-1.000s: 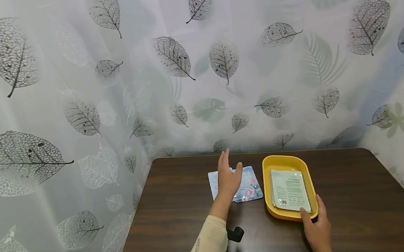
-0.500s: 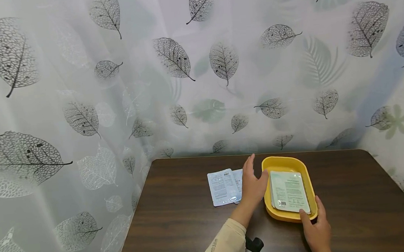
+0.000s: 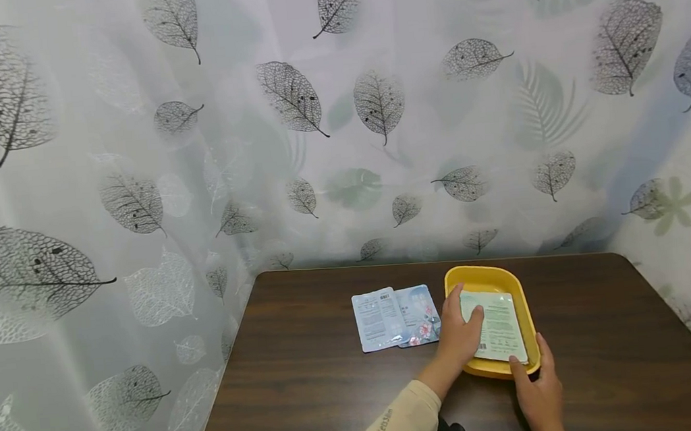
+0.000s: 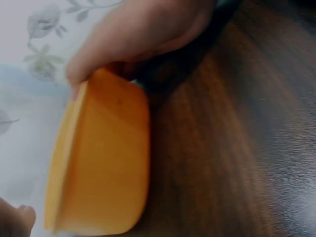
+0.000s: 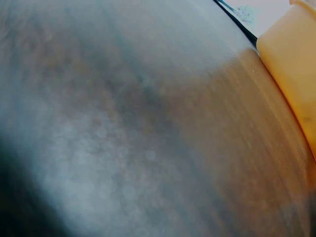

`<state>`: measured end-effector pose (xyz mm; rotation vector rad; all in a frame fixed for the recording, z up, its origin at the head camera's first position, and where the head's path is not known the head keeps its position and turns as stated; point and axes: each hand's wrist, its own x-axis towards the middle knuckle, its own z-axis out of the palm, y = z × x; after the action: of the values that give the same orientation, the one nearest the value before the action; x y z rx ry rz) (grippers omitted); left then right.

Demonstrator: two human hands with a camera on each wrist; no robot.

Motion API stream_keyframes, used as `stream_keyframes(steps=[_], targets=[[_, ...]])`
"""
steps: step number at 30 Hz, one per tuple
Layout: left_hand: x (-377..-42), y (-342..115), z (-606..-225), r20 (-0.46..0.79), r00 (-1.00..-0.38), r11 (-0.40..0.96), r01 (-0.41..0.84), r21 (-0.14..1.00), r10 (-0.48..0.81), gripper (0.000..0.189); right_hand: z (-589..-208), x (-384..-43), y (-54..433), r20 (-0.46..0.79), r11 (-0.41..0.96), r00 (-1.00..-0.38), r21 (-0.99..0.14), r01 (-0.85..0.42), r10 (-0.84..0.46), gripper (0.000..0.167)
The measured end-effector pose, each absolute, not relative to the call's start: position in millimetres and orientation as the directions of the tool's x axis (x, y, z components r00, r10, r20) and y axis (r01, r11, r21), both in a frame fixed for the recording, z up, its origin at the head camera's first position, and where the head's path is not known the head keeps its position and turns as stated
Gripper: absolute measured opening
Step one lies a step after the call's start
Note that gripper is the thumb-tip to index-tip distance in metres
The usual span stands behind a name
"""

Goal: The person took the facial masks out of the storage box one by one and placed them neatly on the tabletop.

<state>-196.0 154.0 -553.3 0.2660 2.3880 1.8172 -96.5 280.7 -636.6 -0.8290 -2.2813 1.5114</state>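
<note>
A yellow plastic tray (image 3: 489, 275) stands on the table, holding a stack of flat pale-green sachets (image 3: 500, 325). My right hand (image 3: 541, 396) grips the tray's near right corner, thumb over the rim and fingers along the outer wall. My left hand (image 3: 459, 332) is over the tray's left side, its fingers extended along the rim and its thumb spread above the sachets. In the left wrist view the tray's outer wall (image 4: 108, 163) shows, with the right hand (image 4: 143, 34) at its corner and a left fingertip (image 4: 22, 219) low at the edge.
Two light-blue sachets, one plain with print (image 3: 379, 321) and one with pink flowers (image 3: 420, 314), lie overlapping left of the tray on the dark wood table (image 3: 310, 380). A leaf-patterned curtain (image 3: 340, 141) hangs behind the table. The right wrist view is mostly blurred tabletop.
My left hand has moved right, from over the blue sachets to the tray's left side, uncovering both blue sachets. My right hand has kept its hold on the tray's corner.
</note>
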Motion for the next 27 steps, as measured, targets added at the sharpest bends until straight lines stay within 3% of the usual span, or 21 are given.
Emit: stream_keyframes(steps=[12, 19, 27], targets=[[-195, 168, -566, -0.066, -0.958, 0.406, 0.055, 0.912, 0.279, 0.065, -638, -96, 281, -0.030, 0.289, -0.798, -0.923, 0.253, 0.602, 0.078], [-196, 176, -568, -0.204, -0.934, 0.572, 0.001, 0.820, 0.294, 0.080, -639, -95, 282, -0.022, 0.301, -0.803, -0.921, 0.248, 0.596, 0.078], [-196, 175, -567, -0.258, -0.908, 0.596, -0.011, 0.803, 0.331, 0.075, -642, -96, 283, -0.012, 0.308, -0.799, -0.919, 0.246, 0.601, 0.078]])
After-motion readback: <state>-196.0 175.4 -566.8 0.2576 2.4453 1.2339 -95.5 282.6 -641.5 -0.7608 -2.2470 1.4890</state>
